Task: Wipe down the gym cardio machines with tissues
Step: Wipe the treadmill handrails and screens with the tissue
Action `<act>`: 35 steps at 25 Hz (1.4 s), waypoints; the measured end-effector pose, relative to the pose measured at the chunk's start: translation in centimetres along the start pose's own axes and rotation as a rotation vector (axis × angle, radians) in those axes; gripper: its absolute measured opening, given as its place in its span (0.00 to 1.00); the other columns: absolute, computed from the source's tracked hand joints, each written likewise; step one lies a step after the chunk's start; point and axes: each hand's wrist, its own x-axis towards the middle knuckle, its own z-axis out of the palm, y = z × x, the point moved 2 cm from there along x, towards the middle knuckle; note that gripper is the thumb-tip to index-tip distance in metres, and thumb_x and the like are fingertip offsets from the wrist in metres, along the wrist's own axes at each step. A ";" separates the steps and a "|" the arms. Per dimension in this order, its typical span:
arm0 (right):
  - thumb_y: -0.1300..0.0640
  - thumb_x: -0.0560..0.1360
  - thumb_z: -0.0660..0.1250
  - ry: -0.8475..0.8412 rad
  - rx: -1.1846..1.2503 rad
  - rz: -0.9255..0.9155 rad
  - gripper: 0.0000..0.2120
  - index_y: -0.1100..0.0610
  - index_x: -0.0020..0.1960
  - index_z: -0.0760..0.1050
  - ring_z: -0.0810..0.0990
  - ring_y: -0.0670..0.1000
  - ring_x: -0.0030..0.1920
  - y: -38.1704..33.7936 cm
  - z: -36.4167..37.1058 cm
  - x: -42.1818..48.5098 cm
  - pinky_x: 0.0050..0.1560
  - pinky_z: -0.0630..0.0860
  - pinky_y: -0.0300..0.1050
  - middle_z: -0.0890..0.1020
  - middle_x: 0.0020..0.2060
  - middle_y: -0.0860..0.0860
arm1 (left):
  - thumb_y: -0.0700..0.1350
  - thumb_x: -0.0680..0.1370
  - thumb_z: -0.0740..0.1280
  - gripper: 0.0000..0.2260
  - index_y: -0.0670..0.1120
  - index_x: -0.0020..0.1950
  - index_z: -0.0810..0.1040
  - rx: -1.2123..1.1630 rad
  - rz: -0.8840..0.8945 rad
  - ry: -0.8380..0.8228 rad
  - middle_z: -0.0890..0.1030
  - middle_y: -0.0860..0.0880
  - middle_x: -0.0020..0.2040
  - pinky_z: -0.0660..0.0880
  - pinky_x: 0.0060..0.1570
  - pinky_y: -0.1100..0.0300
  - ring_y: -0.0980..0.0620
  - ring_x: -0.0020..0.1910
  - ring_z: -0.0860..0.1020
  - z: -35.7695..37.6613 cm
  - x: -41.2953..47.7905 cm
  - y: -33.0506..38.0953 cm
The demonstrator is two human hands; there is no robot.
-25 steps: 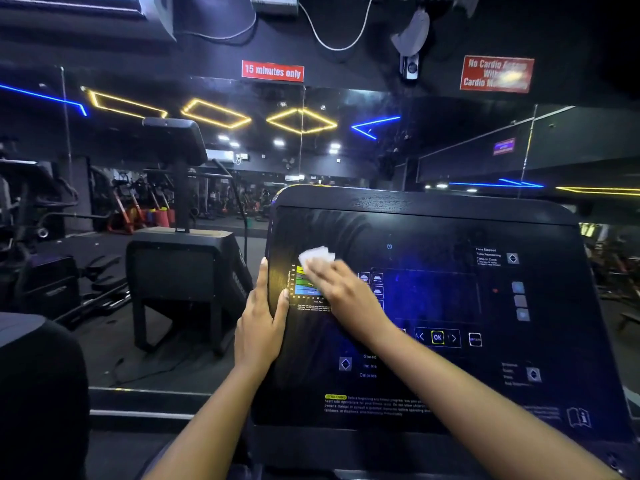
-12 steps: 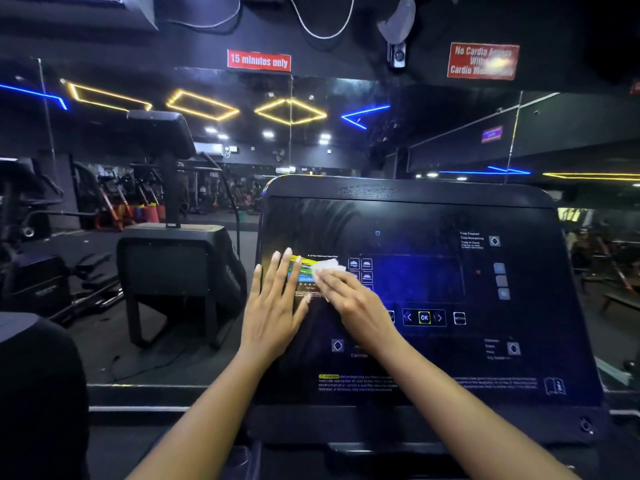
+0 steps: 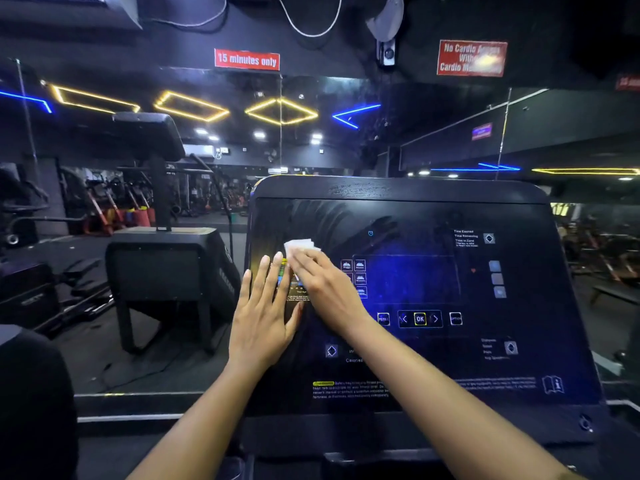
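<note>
A black cardio machine console (image 3: 433, 209) fills the middle and right, its glossy panel showing printed buttons and smear marks. My right hand (image 3: 329, 292) presses a folded white tissue (image 3: 301, 245) flat against the upper left of the panel with straight fingers. My left hand (image 3: 263, 317) lies flat on the console's left edge, fingers straight and spread, just left of the right hand.
Another black cardio machine (image 3: 166, 258) stands to the left, its console on a post. A large wall mirror (image 3: 242, 150) behind reflects gym gear and ceiling lights. Red signs (image 3: 246, 59) hang above. A dark rounded object (image 3: 31, 393) sits at the lower left.
My left hand went from gripping the console's left edge to lying flat on the panel. The right hand with the tissue has slid a little back toward the left edge.
</note>
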 end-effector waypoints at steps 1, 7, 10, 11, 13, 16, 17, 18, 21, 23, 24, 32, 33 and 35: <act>0.65 0.70 0.58 -0.016 0.003 0.025 0.20 0.66 0.60 0.76 0.70 0.52 0.54 0.6 0.5 0.3 0.55 0.74 0.42 0.81 0.54 0.56 | 0.56 0.79 0.53 0.29 0.42 0.76 0.62 -0.001 0.002 0.002 0.60 0.43 0.77 0.54 0.73 0.45 0.45 0.76 0.57 0.0 0.0 0.0; 0.68 0.69 0.51 0.048 -0.032 0.509 0.24 0.67 0.62 0.74 0.74 0.57 0.57 10.8 -2.3 -0.5 0.52 0.78 0.48 0.80 0.56 0.58 | 0.56 0.79 0.52 0.29 0.44 0.77 0.60 0.007 -0.002 0.000 0.58 0.44 0.77 0.52 0.74 0.46 0.45 0.76 0.56 0.0 0.0 0.0; 0.70 0.70 0.51 0.115 0.008 0.654 0.23 0.67 0.61 0.74 0.74 0.59 0.56 11.2 -3.2 0.4 0.55 0.76 0.53 0.79 0.56 0.61 | 0.56 0.79 0.53 0.29 0.44 0.76 0.61 -0.004 -0.009 0.017 0.59 0.44 0.77 0.52 0.74 0.46 0.45 0.76 0.56 0.0 0.0 0.0; 0.67 0.70 0.50 0.102 0.023 0.569 0.23 0.67 0.59 0.75 0.74 0.58 0.54 9.7 -3.0 1.4 0.55 0.75 0.51 0.80 0.53 0.61 | 0.56 0.78 0.53 0.29 0.44 0.76 0.62 -0.004 -0.010 0.018 0.59 0.44 0.77 0.52 0.74 0.46 0.45 0.76 0.57 0.0 -0.1 0.1; 0.65 0.69 0.52 0.026 0.017 0.292 0.22 0.66 0.57 0.77 0.76 0.56 0.50 5.9 -1.3 3.9 0.51 0.76 0.45 0.81 0.49 0.58 | 0.56 0.78 0.53 0.29 0.43 0.76 0.62 0.000 -0.005 0.023 0.59 0.44 0.77 0.52 0.74 0.46 0.45 0.76 0.57 0.0 0.0 0.0; 0.67 0.69 0.60 -0.108 0.011 0.153 0.19 0.66 0.59 0.76 0.79 0.55 0.50 4.3 0.9 6.8 0.37 0.81 0.44 0.81 0.50 0.56 | 0.56 0.78 0.53 0.29 0.43 0.76 0.61 0.014 0.001 0.028 0.59 0.43 0.77 0.52 0.74 0.46 0.45 0.76 0.57 0.0 0.1 0.0; 0.67 0.69 0.62 -0.130 0.002 0.194 0.19 0.66 0.60 0.75 0.79 0.56 0.53 5.6 1.1 7.0 0.38 0.81 0.45 0.81 0.52 0.57 | 0.56 0.78 0.53 0.29 0.43 0.76 0.61 0.012 0.001 0.029 0.59 0.43 0.77 0.52 0.74 0.46 0.45 0.76 0.57 0.0 0.0 0.0; 0.67 0.70 0.61 -0.138 -0.018 0.259 0.20 0.66 0.62 0.73 0.77 0.56 0.56 7.2 0.9 6.7 0.45 0.81 0.47 0.79 0.55 0.58 | 0.56 0.78 0.53 0.29 0.43 0.76 0.61 0.010 0.002 0.033 0.59 0.43 0.77 0.52 0.74 0.46 0.45 0.76 0.57 0.0 0.0 0.0; 0.68 0.76 0.56 -0.090 -0.083 0.482 0.23 0.64 0.71 0.64 0.67 0.56 0.68 13.2 -1.6 3.6 0.67 0.64 0.45 0.71 0.67 0.58 | 0.56 0.79 0.52 0.29 0.43 0.76 0.61 0.009 0.001 0.036 0.59 0.43 0.77 0.51 0.74 0.46 0.45 0.76 0.57 0.0 -0.1 0.0; 0.70 0.76 0.54 -0.094 -0.125 0.610 0.24 0.63 0.72 0.61 0.64 0.55 0.69 16.1 -3.6 1.3 0.68 0.60 0.44 0.68 0.70 0.56 | 0.56 0.79 0.52 0.29 0.43 0.76 0.61 0.007 0.001 0.038 0.59 0.43 0.77 0.51 0.74 0.46 0.45 0.76 0.57 0.0 -0.1 0.1; 0.71 0.75 0.53 -0.067 -0.130 0.630 0.25 0.64 0.71 0.63 0.65 0.57 0.68 16.5 -4.1 0.9 0.68 0.61 0.44 0.69 0.69 0.57 | 0.56 0.79 0.52 0.29 0.43 0.76 0.61 0.008 0.001 0.037 0.59 0.43 0.77 0.51 0.74 0.46 0.45 0.76 0.56 0.0 -0.1 0.1; 0.65 0.68 0.56 -0.162 0.030 0.096 0.22 0.64 0.59 0.77 0.72 0.51 0.55 1.0 -0.4 -0.4 0.43 0.77 0.38 0.81 0.54 0.55 | 0.56 0.78 0.52 0.29 0.42 0.76 0.61 0.002 0.001 0.032 0.59 0.42 0.77 0.52 0.74 0.46 0.44 0.76 0.57 -0.2 -0.1 0.1; 0.65 0.68 0.56 -0.176 0.026 0.126 0.23 0.64 0.60 0.76 0.73 0.51 0.56 2.2 -0.5 -0.4 0.42 0.78 0.39 0.81 0.54 0.55 | 0.56 0.78 0.53 0.29 0.42 0.76 0.61 -0.001 0.001 0.030 0.59 0.43 0.77 0.52 0.74 0.46 0.44 0.76 0.57 -0.2 -0.1 0.1; 0.66 0.68 0.53 -0.159 0.029 0.280 0.24 0.66 0.62 0.75 0.76 0.55 0.58 5.9 -1.5 -0.6 0.46 0.80 0.44 0.80 0.56 0.57 | 0.56 0.78 0.53 0.29 0.43 0.76 0.61 -0.001 0.002 0.029 0.59 0.43 0.77 0.51 0.74 0.46 0.44 0.76 0.57 -0.1 0.0 0.1</act>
